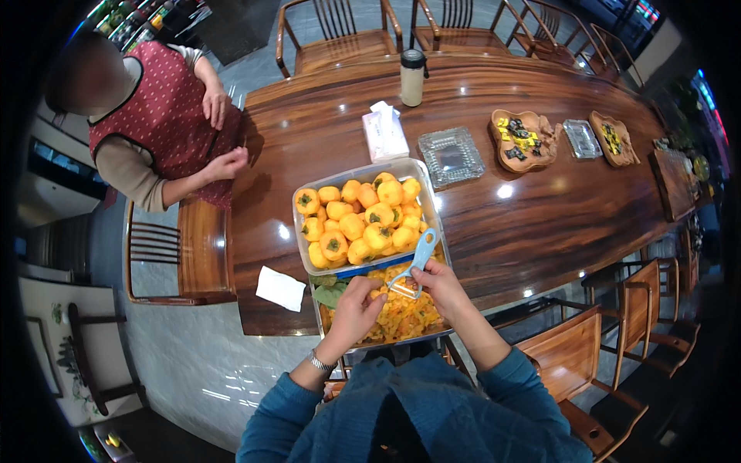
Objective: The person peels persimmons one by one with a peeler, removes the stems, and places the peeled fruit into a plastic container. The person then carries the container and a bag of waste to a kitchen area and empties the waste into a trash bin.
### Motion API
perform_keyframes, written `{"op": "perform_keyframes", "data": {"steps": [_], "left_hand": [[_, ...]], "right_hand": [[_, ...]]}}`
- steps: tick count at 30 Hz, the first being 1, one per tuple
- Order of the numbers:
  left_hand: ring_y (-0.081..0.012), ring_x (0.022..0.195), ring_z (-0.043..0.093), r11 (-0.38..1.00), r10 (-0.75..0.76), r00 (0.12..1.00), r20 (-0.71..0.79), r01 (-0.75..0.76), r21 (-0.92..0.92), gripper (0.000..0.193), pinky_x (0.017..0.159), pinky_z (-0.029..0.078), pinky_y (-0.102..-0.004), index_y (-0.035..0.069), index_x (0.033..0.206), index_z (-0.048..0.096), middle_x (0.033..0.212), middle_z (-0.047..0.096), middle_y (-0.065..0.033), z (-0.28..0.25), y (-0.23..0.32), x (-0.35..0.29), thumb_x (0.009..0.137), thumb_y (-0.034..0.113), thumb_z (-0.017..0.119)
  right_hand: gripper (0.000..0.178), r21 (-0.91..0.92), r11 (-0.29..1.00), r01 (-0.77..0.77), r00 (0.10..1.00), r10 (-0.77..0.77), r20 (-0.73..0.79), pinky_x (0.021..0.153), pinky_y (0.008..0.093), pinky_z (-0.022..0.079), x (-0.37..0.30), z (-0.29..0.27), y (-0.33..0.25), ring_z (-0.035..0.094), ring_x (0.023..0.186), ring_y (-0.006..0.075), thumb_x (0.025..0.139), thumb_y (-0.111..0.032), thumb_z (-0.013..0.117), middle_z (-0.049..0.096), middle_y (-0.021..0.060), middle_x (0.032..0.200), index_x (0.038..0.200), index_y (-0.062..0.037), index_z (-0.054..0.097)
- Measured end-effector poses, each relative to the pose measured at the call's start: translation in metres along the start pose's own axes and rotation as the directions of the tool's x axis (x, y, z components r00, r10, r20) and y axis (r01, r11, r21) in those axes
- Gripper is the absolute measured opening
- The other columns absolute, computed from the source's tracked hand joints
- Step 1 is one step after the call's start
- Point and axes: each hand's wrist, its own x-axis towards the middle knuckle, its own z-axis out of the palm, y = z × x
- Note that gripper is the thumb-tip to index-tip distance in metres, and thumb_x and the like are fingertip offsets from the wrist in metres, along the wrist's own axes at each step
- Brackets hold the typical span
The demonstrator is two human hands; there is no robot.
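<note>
My right hand [438, 287] grips a light blue Y-shaped peeler [426, 245], its handle pointing up and away and its blade toward my left hand. My left hand [356, 309] has its fingers curled beside the blade; whatever they hold, if anything, is hidden. Both hands are over a clear bin heaped with orange fruit peels [397, 318]. Just beyond, a clear plastic bin [302, 239] full of whole orange persimmons [352, 225] sits partly over the peel bin's far side. Green leaves [330, 293] lie at the peel bin's left.
On the wooden table [509, 231] are a white tissue [281, 288], a tissue pack [384, 135], a bottle [413, 79], a glass tray [451, 157] and a wooden snack dish [525, 141]. Another person [166, 116] in a red apron stands at the left end. Chairs [575, 363] surround the table.
</note>
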Motion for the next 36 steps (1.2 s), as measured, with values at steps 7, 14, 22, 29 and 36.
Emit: {"op": "perform_keyframes", "data": {"steps": [7, 14, 22, 29, 36], "left_hand": [[-0.012, 0.074, 0.055, 0.955, -0.156, 0.983, 0.1, 0.176, -0.239, 0.025, 0.065, 0.045, -0.024, 0.0, 0.104, 0.055, 0.093, 0.053, -0.0058, 0.003, -0.033, -0.016, 0.083, 0.011, 0.063], [-0.0358, 0.089, 0.055, 0.914, -0.385, 0.878, -0.285, 0.32, -0.249, 0.026, 0.071, 0.048, -0.0366, -0.002, 0.102, 0.054, 0.098, 0.051, -0.0191, -0.014, -0.08, -0.087, 0.078, 0.006, 0.06], [-0.0393, 0.112, 0.042, 0.744, -0.018, 0.682, -0.732, 0.498, 0.446, 0.069, 0.093, 0.038, -0.0454, -0.001, 0.127, 0.04, 0.125, 0.041, -0.0262, -0.075, -0.213, -0.061, 0.069, 0.022, 0.072], [-0.0288, 0.122, 0.043, 0.942, 0.167, 0.915, -0.366, -0.039, 0.333, 0.039, 0.1, 0.035, -0.0409, -0.001, 0.108, 0.059, 0.125, 0.051, -0.0158, -0.024, -0.236, -0.075, 0.071, -0.006, 0.05], [-0.0277, 0.11, 0.05, 0.915, 0.174, 0.95, -0.259, -0.059, 0.4, 0.028, 0.092, 0.041, -0.036, -0.004, 0.099, 0.06, 0.113, 0.055, -0.0153, -0.007, -0.221, -0.147, 0.074, 0.004, 0.052]], "right_hand": [[0.011, -0.607, 0.673, 0.423, 0.905, -0.29, 0.309, 0.076, 0.0271, 0.044, 0.002, 0.016, 0.012, 0.057, 0.082, 0.0121, 0.085, -0.007, 0.059, 0.062, 0.0016, 0.086, 0.093, -0.0009, 0.063], [0.02, -0.495, 0.868, 0.03, 0.99, 0.042, 0.134, 0.074, 0.0256, 0.044, 0.01, 0.014, 0.025, 0.056, 0.079, 0.0107, 0.083, -0.005, 0.061, 0.063, 0.0017, 0.088, 0.102, -0.0009, 0.064], [0.015, -0.629, 0.774, 0.074, 0.982, 0.052, 0.18, 0.073, 0.024, 0.043, 0.014, 0.025, 0.022, 0.056, 0.079, 0.0091, 0.083, -0.003, 0.059, 0.063, 0.0013, 0.087, 0.097, -0.0003, 0.064], [0.012, -0.684, 0.727, 0.065, 0.983, 0.07, 0.168, 0.075, 0.0244, 0.042, 0.006, 0.049, 0.018, 0.055, 0.079, 0.0093, 0.085, -0.002, 0.056, 0.064, 0.0022, 0.089, 0.094, 0.0009, 0.063], [0.013, -0.628, 0.767, 0.13, 0.955, 0.075, 0.288, 0.079, 0.0266, 0.044, 0.005, 0.066, 0.011, 0.058, 0.081, 0.0119, 0.085, -0.003, 0.053, 0.064, 0.0059, 0.088, 0.094, 0.0018, 0.062]]}}
